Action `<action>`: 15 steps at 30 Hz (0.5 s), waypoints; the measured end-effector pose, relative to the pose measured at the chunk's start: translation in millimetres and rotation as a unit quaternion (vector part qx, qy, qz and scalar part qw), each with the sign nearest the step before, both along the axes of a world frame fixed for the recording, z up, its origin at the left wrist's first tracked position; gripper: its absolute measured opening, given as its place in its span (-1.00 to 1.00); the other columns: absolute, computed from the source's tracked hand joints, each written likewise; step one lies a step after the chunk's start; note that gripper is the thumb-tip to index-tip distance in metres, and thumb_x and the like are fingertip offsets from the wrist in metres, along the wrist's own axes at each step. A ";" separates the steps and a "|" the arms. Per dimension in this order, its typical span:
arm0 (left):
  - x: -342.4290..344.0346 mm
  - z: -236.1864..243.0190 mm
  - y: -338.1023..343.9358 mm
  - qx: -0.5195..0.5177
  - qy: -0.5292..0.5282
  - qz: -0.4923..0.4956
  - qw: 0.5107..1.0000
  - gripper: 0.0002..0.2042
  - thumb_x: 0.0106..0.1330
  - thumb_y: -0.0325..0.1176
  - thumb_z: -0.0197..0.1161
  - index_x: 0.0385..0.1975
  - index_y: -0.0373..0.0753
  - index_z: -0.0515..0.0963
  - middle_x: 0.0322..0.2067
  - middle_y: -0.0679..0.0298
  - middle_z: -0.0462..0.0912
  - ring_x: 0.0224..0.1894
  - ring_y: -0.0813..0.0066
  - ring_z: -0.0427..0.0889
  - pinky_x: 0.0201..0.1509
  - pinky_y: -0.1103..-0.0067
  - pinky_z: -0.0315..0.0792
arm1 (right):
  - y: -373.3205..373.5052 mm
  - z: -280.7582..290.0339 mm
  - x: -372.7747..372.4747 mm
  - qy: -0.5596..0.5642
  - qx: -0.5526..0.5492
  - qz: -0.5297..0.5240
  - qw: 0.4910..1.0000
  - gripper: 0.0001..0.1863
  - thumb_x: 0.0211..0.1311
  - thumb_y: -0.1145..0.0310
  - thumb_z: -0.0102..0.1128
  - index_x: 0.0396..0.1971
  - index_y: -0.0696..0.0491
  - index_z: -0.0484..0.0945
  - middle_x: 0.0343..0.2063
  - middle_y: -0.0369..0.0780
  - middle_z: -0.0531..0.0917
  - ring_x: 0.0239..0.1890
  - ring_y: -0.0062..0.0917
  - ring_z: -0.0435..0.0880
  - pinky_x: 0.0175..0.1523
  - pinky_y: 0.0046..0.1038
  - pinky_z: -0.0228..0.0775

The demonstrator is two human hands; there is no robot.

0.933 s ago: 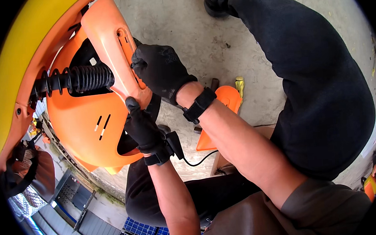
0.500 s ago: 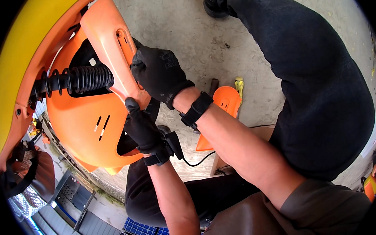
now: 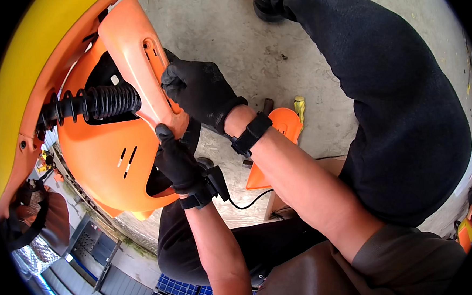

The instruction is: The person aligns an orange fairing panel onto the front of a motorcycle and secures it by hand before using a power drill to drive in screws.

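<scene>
A long orange cover piece (image 3: 133, 51) with a narrow slot crosses the outer end of a black coil-spring shock absorber (image 3: 106, 101). My right hand (image 3: 200, 93), in a black glove, is closed on the cover's right side, fingers curled beside the slot. Lower down, my gloved left hand (image 3: 175, 162) grips the cover's bottom end, its thumb against the surface. Behind these, a rounded orange shell (image 3: 99, 161) with slits and a dark opening surrounds the shock. A curved yellow and orange body panel (image 3: 20, 58) runs along the left.
On the concrete floor (image 3: 212, 24), past my right wrist, lie an orange plastic piece (image 3: 285, 117), a yellow tool (image 3: 299, 108) and a dark bar (image 3: 268, 105). A cable (image 3: 245, 205) runs from my left wrist. My black-trousered leg (image 3: 395, 100) fills the right side.
The long cover's top has shifted slightly left and down, with my right hand moving slightly along with it. My grip with both hands looks the same.
</scene>
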State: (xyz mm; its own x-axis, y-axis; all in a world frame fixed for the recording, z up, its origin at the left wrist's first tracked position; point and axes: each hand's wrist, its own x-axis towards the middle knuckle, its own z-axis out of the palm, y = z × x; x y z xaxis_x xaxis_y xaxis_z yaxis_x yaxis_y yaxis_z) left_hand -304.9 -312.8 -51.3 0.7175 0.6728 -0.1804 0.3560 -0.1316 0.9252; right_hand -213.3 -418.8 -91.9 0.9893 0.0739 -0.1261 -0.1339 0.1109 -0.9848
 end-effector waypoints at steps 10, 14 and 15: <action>-1.4 -2.3 2.9 0.004 0.008 -0.002 1.000 -0.56 0.34 -0.08 0.25 -0.72 -0.15 0.34 -0.75 0.52 0.18 -0.68 0.74 0.12 -0.58 0.65 -0.02 | 2.8 -2.2 -1.0 -0.021 -0.034 -0.028 0.999 -0.94 0.08 0.43 0.15 -0.48 0.08 0.55 -0.47 -0.05 0.64 -0.35 -0.14 0.64 -0.24 -0.19 0.49; 0.2 2.7 -3.0 0.018 0.011 -0.005 1.000 -0.55 0.34 -0.07 0.24 -0.74 -0.15 0.32 -0.76 0.53 0.17 -0.69 0.73 0.11 -0.58 0.64 -0.03 | 2.1 -1.0 -1.7 -0.011 -0.029 -0.024 0.999 -0.93 0.07 0.42 0.16 -0.48 0.09 0.53 -0.47 -0.04 0.64 -0.36 -0.13 0.64 -0.25 -0.19 0.49; 0.3 2.3 -2.4 0.016 0.011 -0.004 1.000 -0.55 0.34 -0.07 0.24 -0.74 -0.15 0.32 -0.76 0.53 0.16 -0.69 0.73 0.10 -0.58 0.64 -0.03 | 2.2 -0.9 -1.4 -0.010 -0.027 -0.025 0.999 -0.92 0.08 0.41 0.16 -0.48 0.10 0.53 -0.47 -0.04 0.63 -0.36 -0.12 0.64 -0.25 -0.19 0.49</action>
